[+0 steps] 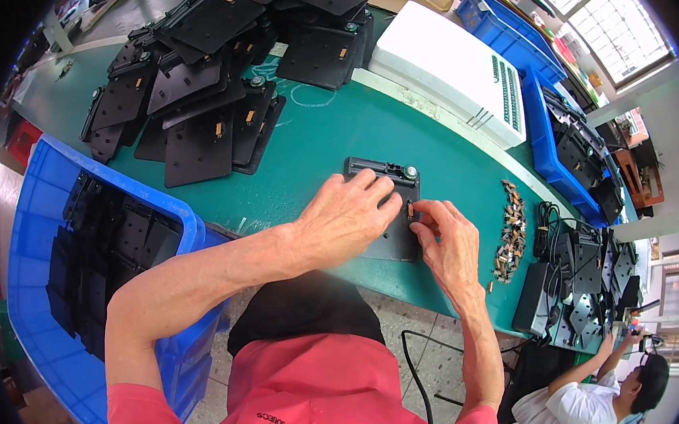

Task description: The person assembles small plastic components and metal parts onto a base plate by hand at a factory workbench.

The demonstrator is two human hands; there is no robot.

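Observation:
A black flat plate point(400, 247) with a raised bar and a round green-and-silver fitting along its far edge lies on the green tabletop in front of me. My left hand point(345, 216) rests over its left part, fingers bent and gripping it. At the plate's right side, my right hand point(450, 246) pinches a small copper-coloured metal part point(411, 210) between thumb and forefinger, against the plate's surface. The fingers partly cover that part. To the right of this hand lies a heap of similar small metal parts point(511, 233).
Stacked black plates point(198, 133) cover the far left. A blue bin point(30, 212) of black parts stands at left; another blue bin point(547, 153) is far right. Beyond the plate sits a white foam box point(439, 60). A black box point(535, 295) with cables and a co-worker point(579, 414) are right.

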